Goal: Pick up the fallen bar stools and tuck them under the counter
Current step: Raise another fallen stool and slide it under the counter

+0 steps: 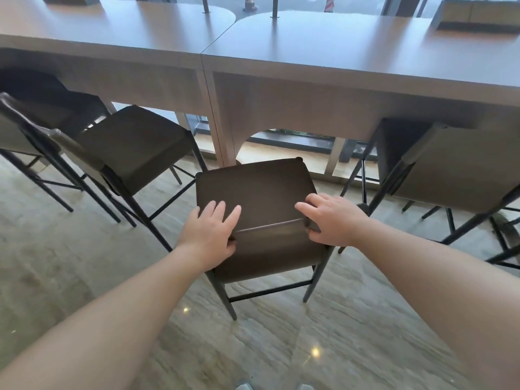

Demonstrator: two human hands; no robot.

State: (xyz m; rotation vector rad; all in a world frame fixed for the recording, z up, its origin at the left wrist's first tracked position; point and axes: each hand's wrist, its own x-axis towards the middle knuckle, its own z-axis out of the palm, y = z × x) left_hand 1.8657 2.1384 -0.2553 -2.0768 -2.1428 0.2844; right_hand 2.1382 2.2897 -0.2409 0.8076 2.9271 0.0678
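Note:
A dark brown bar stool [256, 190] stands upright on its four black legs right in front of me, its front edge close to the counter [323, 66]. My left hand [209, 232] holds the left end of the stool's low backrest, fingers straight over the top and thumb hooked under. On the right end of the same backrest, my right hand [333, 220] grips with fingers over the top and thumb below. The seat sits in front of the counter's edge, facing a counter leg [222, 128].
Two upright stools [135, 144] stand at the left, partly under the counter. Another stool [450, 164] stands at the right, its seat under the counter. The floor [281, 347] is pale polished stone. Flat boxes [478, 15] lie on the counter's far corners.

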